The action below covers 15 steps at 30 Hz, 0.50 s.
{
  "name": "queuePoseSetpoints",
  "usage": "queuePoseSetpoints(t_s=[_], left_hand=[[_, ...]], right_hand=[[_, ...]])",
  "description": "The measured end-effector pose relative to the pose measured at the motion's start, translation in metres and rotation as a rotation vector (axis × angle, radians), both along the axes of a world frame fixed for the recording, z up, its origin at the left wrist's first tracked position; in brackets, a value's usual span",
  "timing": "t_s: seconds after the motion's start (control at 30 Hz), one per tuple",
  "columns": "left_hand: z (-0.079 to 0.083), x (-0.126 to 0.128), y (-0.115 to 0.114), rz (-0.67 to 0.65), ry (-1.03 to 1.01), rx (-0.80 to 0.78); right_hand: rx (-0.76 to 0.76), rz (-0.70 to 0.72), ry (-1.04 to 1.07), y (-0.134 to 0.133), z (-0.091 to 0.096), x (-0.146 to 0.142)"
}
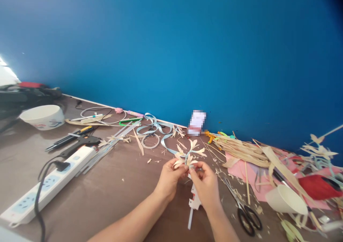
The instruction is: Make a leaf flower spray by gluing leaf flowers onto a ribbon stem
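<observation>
Pale husk-like petals make up a craft flower (189,151), with light blue ribbon (167,142) running from it to loops by the wall. My left hand (171,181) pinches the flower's base from the left. Opposite it, my right hand (205,185) is closed on the same base, fingertips almost meeting the left ones. Just below the hands lies a white glue gun (195,198) with a glue stick coming out of its rear, partly hidden by the right hand. Black-handled scissors (242,208) rest to the right.
At left are a power strip (50,185) with a plugged cord, a black glue gun (81,142), glue sticks (109,145) and a white bowl (43,117). Dried husks (243,151), pink paper (238,169) and a white cup (286,199) crowd the right. A blue wall (171,56) rises behind.
</observation>
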State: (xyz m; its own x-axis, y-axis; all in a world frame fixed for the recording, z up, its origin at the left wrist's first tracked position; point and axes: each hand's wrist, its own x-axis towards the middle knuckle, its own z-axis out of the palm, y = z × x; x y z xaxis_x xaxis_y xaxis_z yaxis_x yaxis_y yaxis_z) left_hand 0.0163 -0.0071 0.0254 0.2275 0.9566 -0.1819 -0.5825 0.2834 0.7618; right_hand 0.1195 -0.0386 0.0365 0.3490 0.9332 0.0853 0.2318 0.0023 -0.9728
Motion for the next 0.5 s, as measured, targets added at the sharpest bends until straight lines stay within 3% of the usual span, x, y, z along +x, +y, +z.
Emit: queuePoseSetpoints(t_s=[0.2,0.5], left_hand=[[-0.0016,0.002,-0.0002,0.022,0.012,0.005],[0.0016,0.0035,-0.0033,0.058,0.032,0.029]], right_hand=[[0.014,0.027,-0.036,0.0007,-0.0082,0.0015],[-0.007,0.015,0.003,-0.0037,0.0001,-0.0044]])
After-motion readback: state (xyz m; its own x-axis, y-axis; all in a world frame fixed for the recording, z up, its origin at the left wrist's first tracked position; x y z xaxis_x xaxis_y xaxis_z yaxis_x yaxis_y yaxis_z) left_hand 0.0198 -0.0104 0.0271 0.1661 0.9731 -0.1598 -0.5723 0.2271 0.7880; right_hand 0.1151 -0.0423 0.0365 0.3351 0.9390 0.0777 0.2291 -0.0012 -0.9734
